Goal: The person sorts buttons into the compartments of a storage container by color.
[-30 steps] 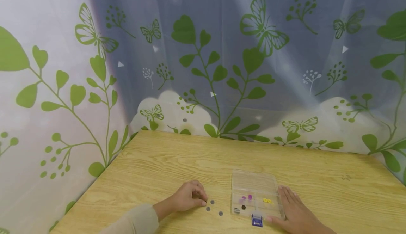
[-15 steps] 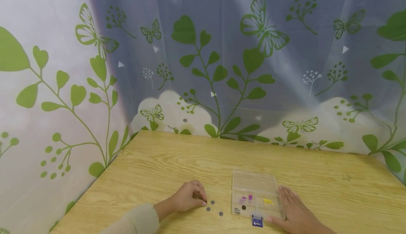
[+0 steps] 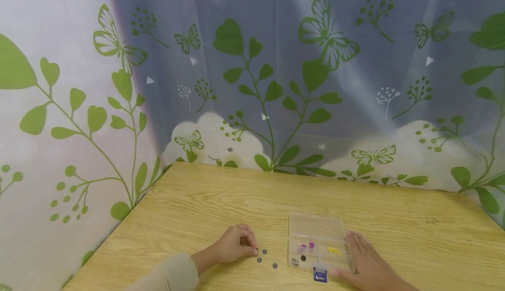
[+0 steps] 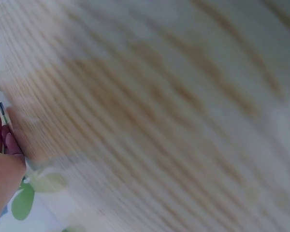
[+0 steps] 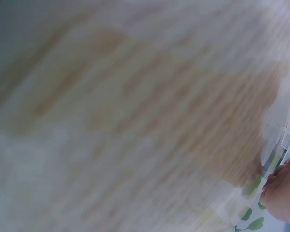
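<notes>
curtained indoor corner, butterfly-print drapes (image 3: 272,32), wood-grain table (image 3: 221,194)

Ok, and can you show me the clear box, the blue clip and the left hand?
Clear box (image 3: 315,224): head view, on its bare far part.
Blue clip (image 3: 320,278): head view, near its middle.
Left hand (image 3: 233,244): head view, on its back.

"What is the left hand (image 3: 236,243) covering?"
"It is mostly hiding a dark piece (image 3: 257,250), too small to identify."
"And the right hand (image 3: 371,262)?"
"The head view's bottom edge is cutting it off."
"The wrist views?"
"The table (image 4: 111,111) is blurring, and both hands are running off the side edges."
</notes>
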The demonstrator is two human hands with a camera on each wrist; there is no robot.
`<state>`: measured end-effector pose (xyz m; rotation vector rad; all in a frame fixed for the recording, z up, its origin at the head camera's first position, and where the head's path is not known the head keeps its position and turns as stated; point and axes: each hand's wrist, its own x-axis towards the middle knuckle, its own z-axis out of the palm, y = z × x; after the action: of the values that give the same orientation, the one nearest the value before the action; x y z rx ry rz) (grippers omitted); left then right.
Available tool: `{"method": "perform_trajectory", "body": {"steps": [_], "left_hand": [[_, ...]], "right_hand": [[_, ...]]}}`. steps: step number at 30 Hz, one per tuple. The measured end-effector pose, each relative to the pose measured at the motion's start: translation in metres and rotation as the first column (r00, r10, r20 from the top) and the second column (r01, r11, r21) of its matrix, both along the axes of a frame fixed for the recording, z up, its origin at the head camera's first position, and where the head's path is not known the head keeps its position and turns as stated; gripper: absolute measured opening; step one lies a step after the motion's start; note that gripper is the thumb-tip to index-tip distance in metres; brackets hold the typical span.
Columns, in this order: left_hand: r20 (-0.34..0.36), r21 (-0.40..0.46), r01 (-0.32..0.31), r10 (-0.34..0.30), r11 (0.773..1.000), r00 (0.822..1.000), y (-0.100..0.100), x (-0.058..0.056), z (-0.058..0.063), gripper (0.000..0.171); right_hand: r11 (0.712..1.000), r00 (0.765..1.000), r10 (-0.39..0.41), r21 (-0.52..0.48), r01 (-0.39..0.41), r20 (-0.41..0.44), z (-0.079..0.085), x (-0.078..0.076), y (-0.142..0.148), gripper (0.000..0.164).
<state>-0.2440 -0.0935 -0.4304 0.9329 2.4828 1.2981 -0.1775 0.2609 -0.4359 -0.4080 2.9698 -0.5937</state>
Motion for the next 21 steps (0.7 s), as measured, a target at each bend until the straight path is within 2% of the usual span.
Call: {"method": "perform_trajectory", "body": {"steps": [21], "left_hand": [[-0.026,-0.028,-0.023,0.022,0.999,0.999,0.0022,-0.0018,0.0013,0.009]], "right_hand": [[0.999,0.998,-0.003,0.033,0.005,-0.056,-0.0018,0.0013,-0.0003,0.099]]}}
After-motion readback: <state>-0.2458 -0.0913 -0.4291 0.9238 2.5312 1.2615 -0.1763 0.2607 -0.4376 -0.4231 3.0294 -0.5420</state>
